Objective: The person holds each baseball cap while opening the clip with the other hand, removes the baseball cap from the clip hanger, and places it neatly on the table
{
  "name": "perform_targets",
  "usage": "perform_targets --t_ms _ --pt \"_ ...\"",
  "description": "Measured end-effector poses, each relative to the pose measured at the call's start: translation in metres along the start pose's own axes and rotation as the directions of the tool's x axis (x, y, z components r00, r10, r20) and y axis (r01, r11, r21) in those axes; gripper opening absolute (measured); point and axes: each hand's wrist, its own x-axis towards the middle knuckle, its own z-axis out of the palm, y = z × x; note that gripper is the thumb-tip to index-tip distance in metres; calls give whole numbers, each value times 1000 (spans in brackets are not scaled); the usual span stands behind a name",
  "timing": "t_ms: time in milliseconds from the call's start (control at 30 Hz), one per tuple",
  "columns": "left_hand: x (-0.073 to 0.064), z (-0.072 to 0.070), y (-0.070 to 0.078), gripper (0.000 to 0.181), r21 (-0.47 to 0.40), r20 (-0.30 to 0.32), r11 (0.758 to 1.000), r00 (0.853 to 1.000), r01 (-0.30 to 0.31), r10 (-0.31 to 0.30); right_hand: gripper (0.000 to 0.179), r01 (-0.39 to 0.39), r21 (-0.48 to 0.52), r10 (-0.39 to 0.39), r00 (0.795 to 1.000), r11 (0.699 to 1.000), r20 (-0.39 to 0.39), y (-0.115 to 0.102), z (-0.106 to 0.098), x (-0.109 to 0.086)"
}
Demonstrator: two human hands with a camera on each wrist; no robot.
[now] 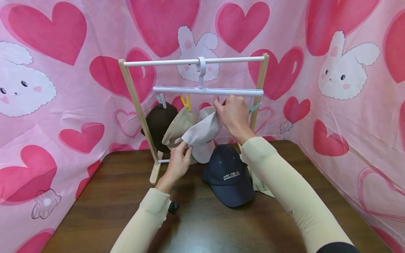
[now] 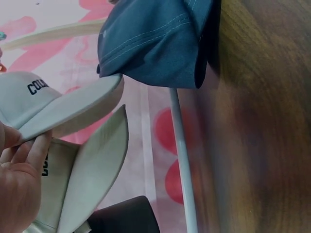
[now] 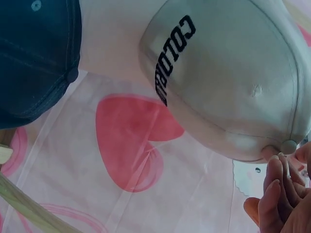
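Observation:
A white baseball cap (image 1: pixel 202 131) with dark lettering hangs tilted between my two hands, below the white hanger (image 1: pixel 209 91). My left hand (image 1: pixel 179 161) pinches its lower left edge; in the left wrist view the fingers grip its brim (image 2: pixel 82 104). Up near the hanger bar, my right hand (image 1: pixel 233 114) pinches the crown by its top button (image 3: pixel 288 146). Beside the white cap a beige cap (image 1: pixel 181 124) hangs from a yellow clothespin (image 1: pixel 186 102). A dark brown cap (image 1: pixel 160 121) hangs from a grey clothespin (image 1: pixel 161 99) at the left.
A navy cap (image 1: pixel 229 175) lettered "COLORADO" sits on the wooden table (image 1: pixel 104 207). Behind my right sleeve lies a partly hidden light cap (image 1: pixel 260 184). The wooden rack (image 1: pixel 134 95) bears the hanger. A teal clothespin (image 1: pixel 254 106) hangs at its right end.

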Motion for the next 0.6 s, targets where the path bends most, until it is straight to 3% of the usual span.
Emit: perform_targets --t_ms 300,600 --pt "-6 2 -7 10 28 0 1000 1000 3 -3 44 55 -22 -55 998 998 -7 1 0 7" --pt "-8 2 -12 16 -24 -30 1000 1000 5 -6 45 63 -3 -62 997 998 39 2 -2 11"
